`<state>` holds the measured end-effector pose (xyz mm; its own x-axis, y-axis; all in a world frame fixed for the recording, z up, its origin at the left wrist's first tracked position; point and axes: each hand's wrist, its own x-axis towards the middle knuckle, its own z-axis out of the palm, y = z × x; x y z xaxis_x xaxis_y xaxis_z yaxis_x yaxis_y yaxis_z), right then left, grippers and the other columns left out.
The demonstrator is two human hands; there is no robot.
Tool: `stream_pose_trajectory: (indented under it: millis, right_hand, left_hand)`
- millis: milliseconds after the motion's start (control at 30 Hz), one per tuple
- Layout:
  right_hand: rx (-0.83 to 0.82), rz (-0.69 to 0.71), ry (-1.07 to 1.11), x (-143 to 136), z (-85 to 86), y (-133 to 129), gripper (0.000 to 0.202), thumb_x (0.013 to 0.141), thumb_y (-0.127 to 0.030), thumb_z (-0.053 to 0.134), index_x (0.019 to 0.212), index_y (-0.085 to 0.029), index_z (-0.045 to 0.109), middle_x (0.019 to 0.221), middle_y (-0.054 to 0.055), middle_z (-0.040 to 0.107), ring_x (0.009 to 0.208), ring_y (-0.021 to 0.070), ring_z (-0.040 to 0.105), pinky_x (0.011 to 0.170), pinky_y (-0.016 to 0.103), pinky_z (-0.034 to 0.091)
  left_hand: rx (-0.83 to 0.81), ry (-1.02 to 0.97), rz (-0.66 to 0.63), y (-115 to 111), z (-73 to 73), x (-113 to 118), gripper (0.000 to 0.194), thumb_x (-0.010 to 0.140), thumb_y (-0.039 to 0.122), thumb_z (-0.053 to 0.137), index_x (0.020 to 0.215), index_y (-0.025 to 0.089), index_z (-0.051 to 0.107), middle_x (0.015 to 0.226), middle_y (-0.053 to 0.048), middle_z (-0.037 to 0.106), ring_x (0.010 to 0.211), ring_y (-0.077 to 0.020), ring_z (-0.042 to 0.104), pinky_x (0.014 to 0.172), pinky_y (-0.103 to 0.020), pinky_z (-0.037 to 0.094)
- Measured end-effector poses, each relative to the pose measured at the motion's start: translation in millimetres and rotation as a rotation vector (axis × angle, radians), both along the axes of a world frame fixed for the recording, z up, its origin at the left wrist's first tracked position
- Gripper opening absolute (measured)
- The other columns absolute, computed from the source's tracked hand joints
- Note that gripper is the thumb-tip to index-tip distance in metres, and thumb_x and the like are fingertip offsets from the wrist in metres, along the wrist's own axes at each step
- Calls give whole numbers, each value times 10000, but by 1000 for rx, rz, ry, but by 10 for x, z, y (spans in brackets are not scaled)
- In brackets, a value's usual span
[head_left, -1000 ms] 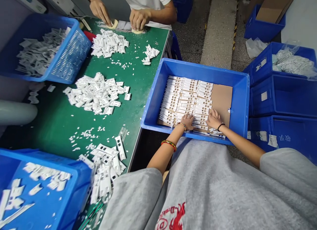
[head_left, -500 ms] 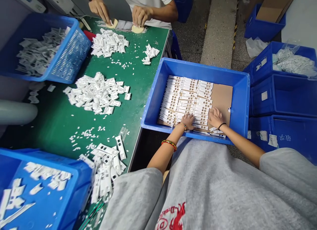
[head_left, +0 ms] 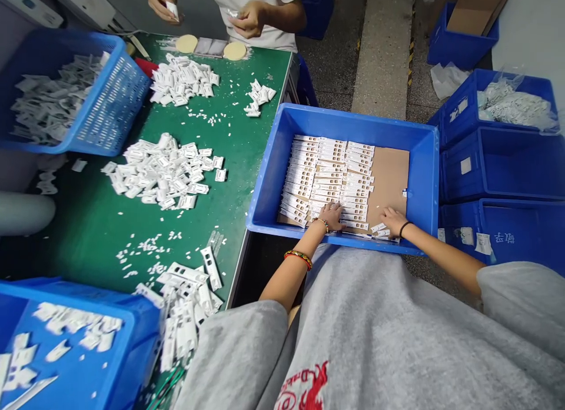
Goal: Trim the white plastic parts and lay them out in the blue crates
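Observation:
A blue plastic bin is in front of me, its floor lined with brown cardboard. White plastic strips with small windows, like test-kit casings, lie in three columns on the cardboard. My left hand rests, fingers spread, on the near end of the middle column. My right hand is at the bin's near right, its fingertips touching a few loose strips. Its fingers look apart, with nothing visibly lifted.
On the green table lie piles of white casings and scattered bits. A blue basket and another blue bin stand left. Across the table, a co-worker's hands hold small pieces. Stacked blue bins stand right.
My right hand has moved from the right-hand column's edge toward the near right, by the loose strips. My left hand stays put. The co-worker's hands have lifted off the round yellow pads.

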<state>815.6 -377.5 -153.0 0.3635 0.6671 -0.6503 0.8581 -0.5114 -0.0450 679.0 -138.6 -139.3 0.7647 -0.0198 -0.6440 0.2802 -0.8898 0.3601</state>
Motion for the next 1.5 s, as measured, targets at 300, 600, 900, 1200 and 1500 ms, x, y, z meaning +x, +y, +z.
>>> stream_pose_trajectory:
  millis: [300,600,900,1200,1500]
  right_hand:
    - [-71,-173,-162,352,-61,171,361,959,-367,620,1258,-168,589,1267,98,608,1082,230,628,908,448,552]
    - [109,-440,-392,1100,-57,699,346,970,-367,602,1262,-181,589,1272,98,605,1066,219,631,895,429,559]
    - [205,-489,-443,1289,-93,530,328,968,-358,607,1242,-178,599,1257,93,613,1065,218,632,895,430,559]
    - [212,-462,-454,1402,-100,480,332,968,-359,606,1247,-180,596,1269,94,608,1079,222,627,907,437,553]
    - [191,-418,-456,1524,-62,577,346,961,-361,617,1247,-167,595,1260,96,611,1081,228,628,907,444,552]
  left_hand:
    - [-3,2,3,9,-12,13,699,820,461,649,1440,231,424,1623,-93,296,1511,-344,190,1215,-510,247]
    - [11,9,-5,26,-46,3,676,825,468,644,1431,264,426,1624,-93,297,1509,-333,213,1206,-525,258]
    - [-2,7,8,32,-27,-1,680,815,486,636,1429,268,444,1626,-83,294,1511,-333,211,1213,-528,259]
    - [-24,5,21,32,-13,-3,681,810,470,645,1425,253,452,1623,-102,292,1510,-344,211,1209,-539,263]
    - [-36,-4,33,39,-11,-4,670,799,461,661,1409,263,467,1613,-102,310,1495,-363,227,1193,-569,275]
